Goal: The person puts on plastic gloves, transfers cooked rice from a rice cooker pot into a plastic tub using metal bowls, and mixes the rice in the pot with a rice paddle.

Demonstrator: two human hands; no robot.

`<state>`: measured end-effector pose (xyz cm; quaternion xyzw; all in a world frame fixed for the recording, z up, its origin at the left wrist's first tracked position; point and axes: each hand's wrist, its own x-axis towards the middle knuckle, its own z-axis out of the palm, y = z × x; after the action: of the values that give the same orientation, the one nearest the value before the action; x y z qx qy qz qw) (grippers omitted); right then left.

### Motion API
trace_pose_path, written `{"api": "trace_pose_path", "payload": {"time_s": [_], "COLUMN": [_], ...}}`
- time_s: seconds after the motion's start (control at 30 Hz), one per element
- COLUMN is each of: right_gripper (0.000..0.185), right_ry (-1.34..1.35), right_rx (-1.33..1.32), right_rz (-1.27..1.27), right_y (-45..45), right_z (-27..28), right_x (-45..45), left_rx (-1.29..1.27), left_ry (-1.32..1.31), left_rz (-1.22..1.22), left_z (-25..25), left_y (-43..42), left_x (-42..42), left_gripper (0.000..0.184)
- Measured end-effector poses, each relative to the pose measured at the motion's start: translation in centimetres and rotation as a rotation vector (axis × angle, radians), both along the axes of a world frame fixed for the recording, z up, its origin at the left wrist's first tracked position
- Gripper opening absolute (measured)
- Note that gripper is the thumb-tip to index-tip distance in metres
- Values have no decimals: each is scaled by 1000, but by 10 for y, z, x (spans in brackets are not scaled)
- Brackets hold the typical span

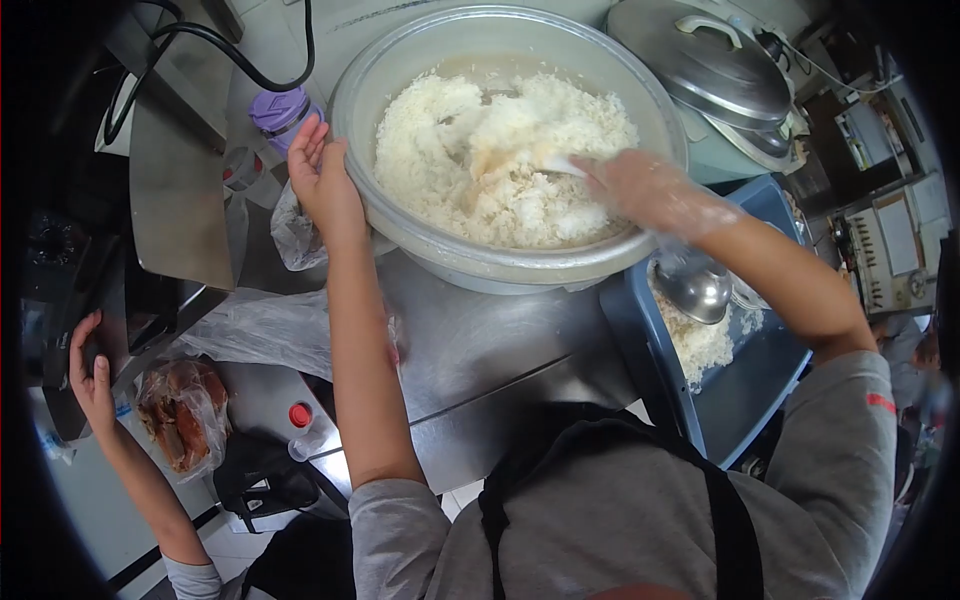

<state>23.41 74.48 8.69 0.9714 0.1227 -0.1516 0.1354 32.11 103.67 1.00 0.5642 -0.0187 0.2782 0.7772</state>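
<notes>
A large round metal bowl full of white rice stands on a steel counter. My left hand is against the bowl's left rim, fingers apart and pointing up. Over the right part of the rice, my right hand, in a clear plastic glove and blurred by motion, is closed on the handle of a pale utensil. The utensil's far end is down in the rice, where some grains look yellowish.
At the right, a blue tub holds some rice and a metal ladle. A metal lid lies behind it. A purple-lidded cup is left of the bowl. A co-worker's hand and bagged food are at the lower left.
</notes>
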Motion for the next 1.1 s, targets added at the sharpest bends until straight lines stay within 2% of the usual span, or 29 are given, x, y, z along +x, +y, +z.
{"api": "trace_pose_path", "payload": {"time_s": [0.03, 0.1, 0.17, 0.2, 0.23, 0.27, 0.3, 0.33, 0.4, 0.43, 0.5, 0.57, 0.63, 0.67, 0.73, 0.8, 0.87, 0.9, 0.93, 0.97, 1.0, 1.1], "right_gripper": [41, 43, 45, 44, 43, 41, 40, 40, 39, 39, 35, 27, 24, 24, 31, 35, 36, 36, 32, 34, 34, 27], "right_ry": [-17, -118, -57, 17, 93, 136, 180, 178, 27, 28, -385, -90, -185, -193, -172, 128, 118, 124, 76, 24, 24, -154], "right_rx": [133, 211, 252, 282, 306, 274, 237, 229, 384, 379, 15, -125, -231, -220, 436, 191, 310, 297, 106, -82, -84, 118], "right_rz": [-42, -91, -132, 48, 220, 13, -190, -189, -427, -426, 875, 265, 200, 212, 199, -84, -137, -126, 50, 220, 213, 145], "right_y": [3, 7, -2, -27, -50, -28, 2, 12, 24, 11, -29, 11, 53, 52, 31, 29, 23, 31, 37, 39, 44, 86], "right_z": [-7, -27, -33, -32, -31, 12, 73, 100, 128, 120, 77, 3, -55, -67, -89, -23, 23, 45, 63, 71, 65, 21], "right_x": [11, 45, 95, 129, 147, 125, 93, 77, 61, 75, 120, 147, 143, 158, 177, 168, 141, 131, 122, 116, 113, 116], "left_rx": [-9, -46, -94, -90, -240, -394, -370, -378, -309, -313, -199, -162, -128, -118, -180, -253, -251, -250, -245, -234, -236, -136], "left_ry": [-2, -9, 27, 19, 17, 14, 22, 20, 20, 20, 35, 32, 29, 23, 27, -4, 23, 20, 17, 19, 19, 49], "left_rz": [11, 3, -11, -8, -45, -85, -90, -89, -85, -83, -46, -37, -32, -19, -68, -84, -81, -77, -78, -74, -81, -48], "left_z": [1, -2, 1, 4, 5, 6, 5, 6, 8, 7, 8, 8, 4, 7, 0, 4, 1, 1, 2, 11, 12, 8], "left_y": [1, 4, 8, 12, 13, 14, 15, 14, 11, 10, 7, 5, 6, 10, 13, 13, 13, 13, 11, 8, 7, 5], "left_x": [1, 3, -1, -4, -6, -6, -5, -5, -7, -7, -3, 0, 1, 5, 1, 3, 0, -1, -1, -5, -5, -2], "left_gripper": [43, 45, 48, 48, 47, 46, 45, 45, 45, 45, 45, 45, 45, 45, 46, 46, 46, 46, 46, 45, 45, 45]}}
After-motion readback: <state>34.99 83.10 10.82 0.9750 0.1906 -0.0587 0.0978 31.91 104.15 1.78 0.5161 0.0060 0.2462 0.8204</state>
